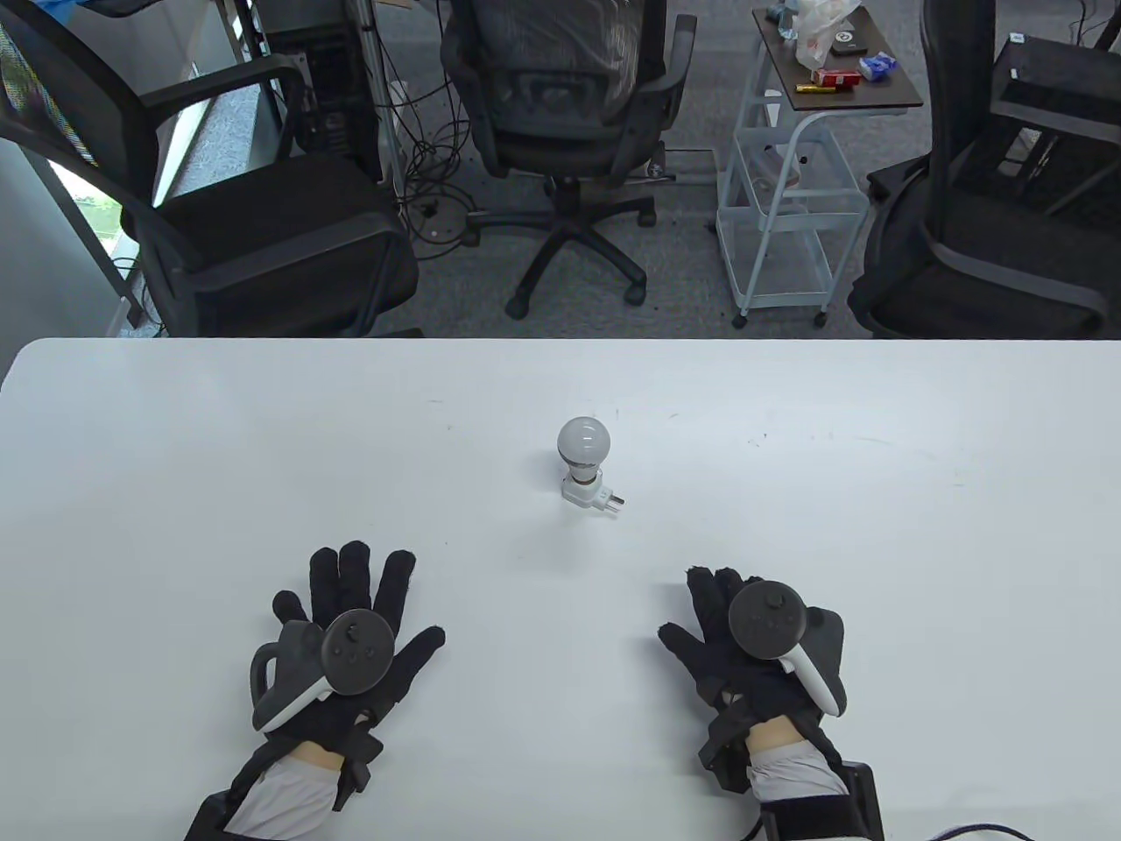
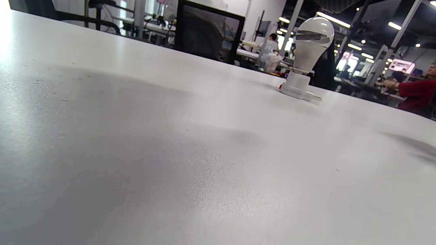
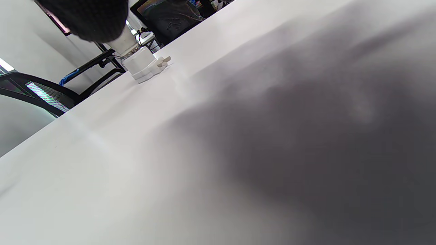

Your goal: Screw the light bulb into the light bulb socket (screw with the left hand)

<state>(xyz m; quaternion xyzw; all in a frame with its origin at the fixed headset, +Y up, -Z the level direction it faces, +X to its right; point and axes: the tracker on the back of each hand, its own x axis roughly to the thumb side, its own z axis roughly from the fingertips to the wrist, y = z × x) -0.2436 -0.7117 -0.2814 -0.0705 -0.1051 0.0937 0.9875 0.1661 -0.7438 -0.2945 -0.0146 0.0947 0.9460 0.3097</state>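
A white light bulb (image 1: 582, 440) stands upright in a white plug-in socket (image 1: 588, 496) at the middle of the white table (image 1: 175, 455). The socket's prongs point right. My left hand (image 1: 355, 604) lies flat on the table at the near left, fingers spread, holding nothing. My right hand (image 1: 718, 613) lies flat at the near right, also holding nothing. Both are well short of the bulb. The left wrist view shows the bulb (image 2: 313, 41) on the socket (image 2: 295, 86). In the right wrist view the socket (image 3: 143, 66) shows, and a gloved fingertip (image 3: 88, 17) hides the bulb.
Office chairs (image 1: 560, 114) and a small white cart (image 1: 788, 201) stand beyond the table's far edge. Nothing else lies on the table.
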